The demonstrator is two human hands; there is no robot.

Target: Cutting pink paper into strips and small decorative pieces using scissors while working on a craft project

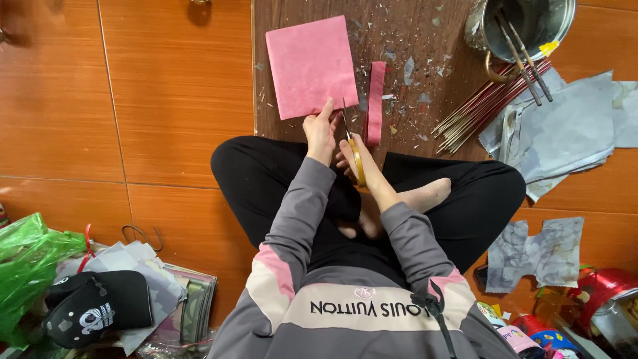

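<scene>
Left hand point(320, 131) pins the pink paper sheet point(311, 65) – right hand point(355, 159) grips yellow-handled scissors point(352, 147) – blades near the fingertips could nick them

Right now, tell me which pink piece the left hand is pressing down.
The large square pink sheet: the left hand presses its lower edge. The narrow pink strip lies untouched, beside the scissors.
</scene>
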